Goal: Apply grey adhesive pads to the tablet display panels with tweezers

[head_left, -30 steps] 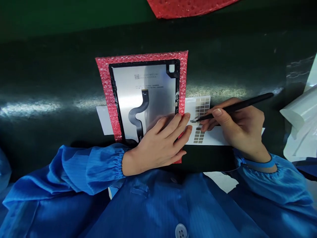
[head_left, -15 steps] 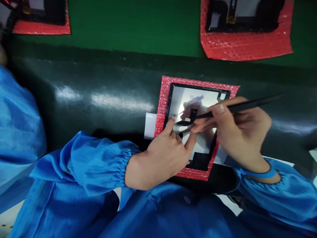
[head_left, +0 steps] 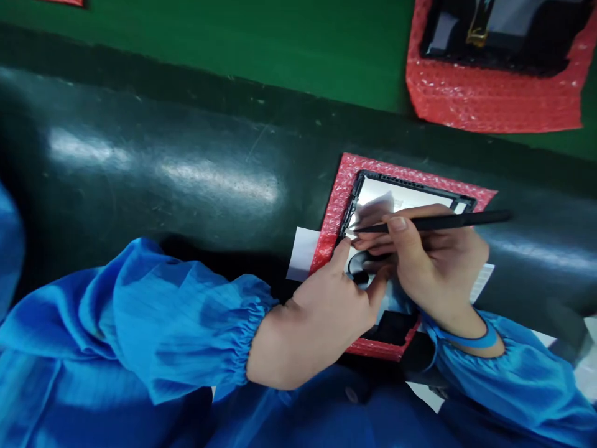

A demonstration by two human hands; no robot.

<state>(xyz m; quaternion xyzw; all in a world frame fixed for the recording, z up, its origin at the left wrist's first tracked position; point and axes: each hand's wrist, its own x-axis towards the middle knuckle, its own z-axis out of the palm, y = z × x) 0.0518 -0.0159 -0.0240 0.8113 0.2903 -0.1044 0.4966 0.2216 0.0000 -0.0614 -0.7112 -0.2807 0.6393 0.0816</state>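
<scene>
A tablet screen panel [head_left: 405, 198] with a black frame and a shiny pale back lies on a red bubble-wrap sheet [head_left: 331, 208]. My right hand [head_left: 433, 261] grips black tweezers [head_left: 448, 221] like a pen, with their thin tip over the panel's left edge. Close to that tip, my left hand [head_left: 321, 302] rests its index fingertip on the panel's left rim. Its thumb is stretched apart toward the right hand; the other fingers are curled under and partly hidden. Between the hands a dark curved piece [head_left: 358, 274] shows on the panel, too covered to name.
On the green surface at upper right lies another panel [head_left: 508, 37] on red bubble wrap [head_left: 494, 99]. White paper [head_left: 302, 254] sticks out left of the near wrap. A neighbouring person's blue sleeve [head_left: 9, 242] is at the far left.
The tweezers' tip has moved from the panel's middle to its left edge, beside my left index fingertip. The whole view has shifted and tilted, so the panel appears further right and lower.
</scene>
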